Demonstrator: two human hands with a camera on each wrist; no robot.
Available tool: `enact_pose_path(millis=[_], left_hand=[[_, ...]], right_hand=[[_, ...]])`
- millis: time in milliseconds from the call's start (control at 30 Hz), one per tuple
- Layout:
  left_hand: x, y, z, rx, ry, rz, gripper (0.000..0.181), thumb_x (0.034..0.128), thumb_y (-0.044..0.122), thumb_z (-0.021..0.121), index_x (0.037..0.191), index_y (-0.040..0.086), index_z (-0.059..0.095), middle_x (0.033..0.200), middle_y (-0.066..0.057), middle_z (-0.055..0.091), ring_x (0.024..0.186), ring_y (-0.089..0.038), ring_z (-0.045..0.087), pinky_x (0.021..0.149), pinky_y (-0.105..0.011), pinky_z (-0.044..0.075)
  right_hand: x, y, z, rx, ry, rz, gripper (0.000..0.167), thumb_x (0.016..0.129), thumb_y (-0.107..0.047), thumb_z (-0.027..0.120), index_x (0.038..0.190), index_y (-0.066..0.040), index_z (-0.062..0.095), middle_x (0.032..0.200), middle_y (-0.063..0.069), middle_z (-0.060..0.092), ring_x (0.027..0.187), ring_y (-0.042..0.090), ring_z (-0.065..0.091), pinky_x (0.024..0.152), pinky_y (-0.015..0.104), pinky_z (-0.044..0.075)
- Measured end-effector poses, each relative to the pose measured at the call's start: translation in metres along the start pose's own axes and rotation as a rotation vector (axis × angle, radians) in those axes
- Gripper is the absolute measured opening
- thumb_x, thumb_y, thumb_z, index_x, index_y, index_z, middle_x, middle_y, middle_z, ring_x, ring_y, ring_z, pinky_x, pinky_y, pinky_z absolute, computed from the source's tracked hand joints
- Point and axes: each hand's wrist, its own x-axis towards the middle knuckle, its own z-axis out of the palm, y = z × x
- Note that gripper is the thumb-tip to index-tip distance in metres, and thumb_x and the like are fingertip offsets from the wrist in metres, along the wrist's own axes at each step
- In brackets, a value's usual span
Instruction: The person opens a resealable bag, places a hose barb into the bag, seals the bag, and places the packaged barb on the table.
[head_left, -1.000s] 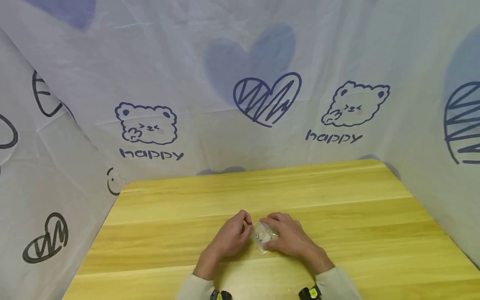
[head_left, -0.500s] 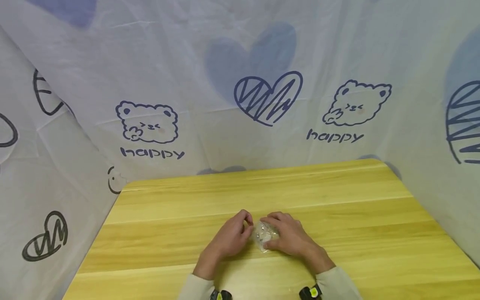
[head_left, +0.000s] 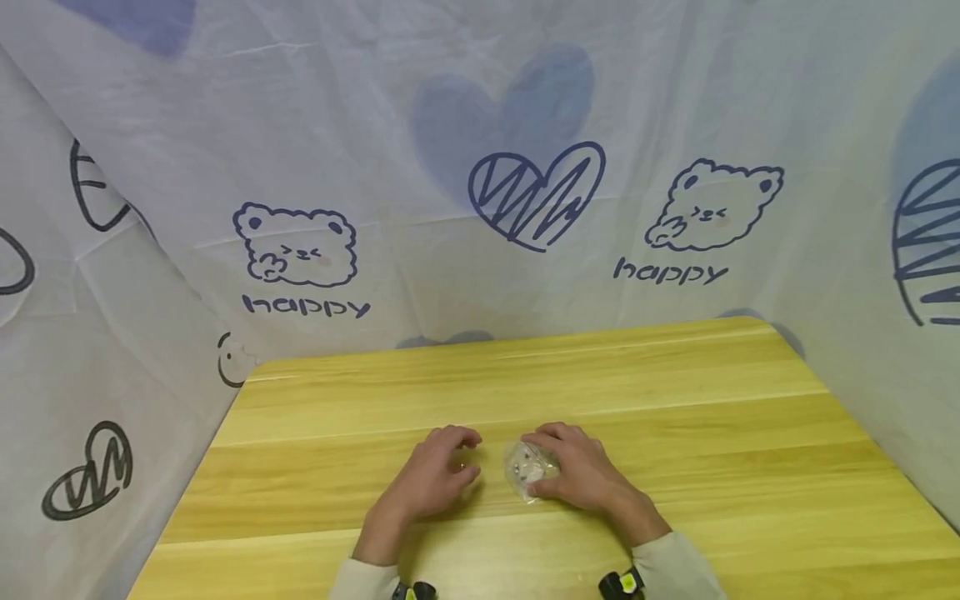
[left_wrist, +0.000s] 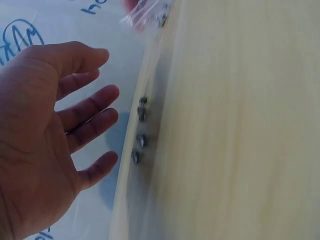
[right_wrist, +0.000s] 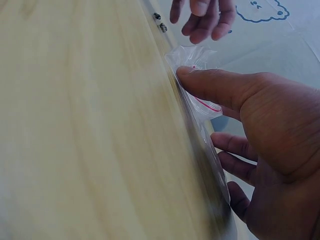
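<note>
Pinching the clear bag (head_left: 519, 472) well inside the worktop's (head_left: 300, 467) far edge, your right hand (head_left: 585, 477) should hold firm; your left hand (head_left: 427, 477), fingers parted and empty, should avoid knocking nearby metal pieces (left_wrist: 142, 140).

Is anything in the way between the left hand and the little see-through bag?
Nothing visible stands between the left hand and the clear bag that the right hand holds. Small metal pieces lie on the table near the left hand.

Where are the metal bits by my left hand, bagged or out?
Out: the metal bits lie on the table, apart from the bag.
</note>
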Motion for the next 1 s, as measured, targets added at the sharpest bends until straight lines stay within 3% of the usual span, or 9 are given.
enact_pose_path(millis=[167, 300, 467, 700, 1000], left_hand=[[-0.006, -0.011, -0.005, 0.048, 0.011, -0.054, 0.037, 0.084, 0.027, 0.071, 0.119, 0.019, 0.062, 0.123, 0.0, 0.06, 0.117, -0.023, 0.05, 0.098, -0.054, 0.037], [-0.008, -0.017, -0.006, 0.078, -0.001, -0.101, 0.04, 0.0808, 0.03, 0.074, 0.117, 0.021, 0.062, 0.123, 0.0, 0.059, 0.113, -0.02, 0.049, 0.091, -0.05, 0.037], [-0.01, -0.021, -0.007, 0.086, -0.026, -0.132, 0.037, 0.0832, 0.031, 0.072, 0.118, 0.021, 0.062, 0.121, 0.0, 0.058, 0.11, -0.018, 0.048, 0.089, -0.047, 0.035], [-0.01, -0.018, -0.007, 0.141, -0.04, -0.098, 0.02, 0.0897, 0.024, 0.065, 0.109, 0.026, 0.069, 0.115, 0.0, 0.056, 0.11, -0.021, 0.048, 0.084, -0.051, 0.036], [-0.01, -0.019, -0.003, 0.196, -0.009, -0.068, 0.01, 0.0897, 0.028, 0.067, 0.098, 0.028, 0.073, 0.112, 0.0, 0.058, 0.106, -0.022, 0.05, 0.082, -0.05, 0.039]], right_hand=[[0.0, -0.001, 0.0, 0.0, -0.002, -0.006, 0.066, 0.075, -0.044, 0.08, 0.134, -0.028, 0.057, 0.137, 0.001, 0.052, 0.128, 0.027, 0.046, 0.096, 0.056, 0.037], [0.001, 0.0, 0.0, -0.011, -0.002, -0.012, 0.066, 0.075, -0.043, 0.08, 0.135, -0.027, 0.057, 0.137, 0.002, 0.053, 0.127, 0.028, 0.046, 0.095, 0.056, 0.037], [0.001, -0.001, 0.0, -0.006, -0.006, -0.01, 0.066, 0.075, -0.043, 0.08, 0.135, -0.027, 0.056, 0.137, 0.002, 0.052, 0.128, 0.028, 0.046, 0.095, 0.056, 0.037], [0.0, -0.002, 0.0, 0.004, -0.005, -0.009, 0.066, 0.075, -0.044, 0.08, 0.135, -0.028, 0.056, 0.137, 0.002, 0.052, 0.128, 0.028, 0.046, 0.096, 0.056, 0.037], [-0.001, 0.0, 0.0, 0.005, -0.004, -0.006, 0.066, 0.075, -0.044, 0.08, 0.135, -0.029, 0.056, 0.137, 0.0, 0.052, 0.127, 0.026, 0.046, 0.096, 0.055, 0.037]])
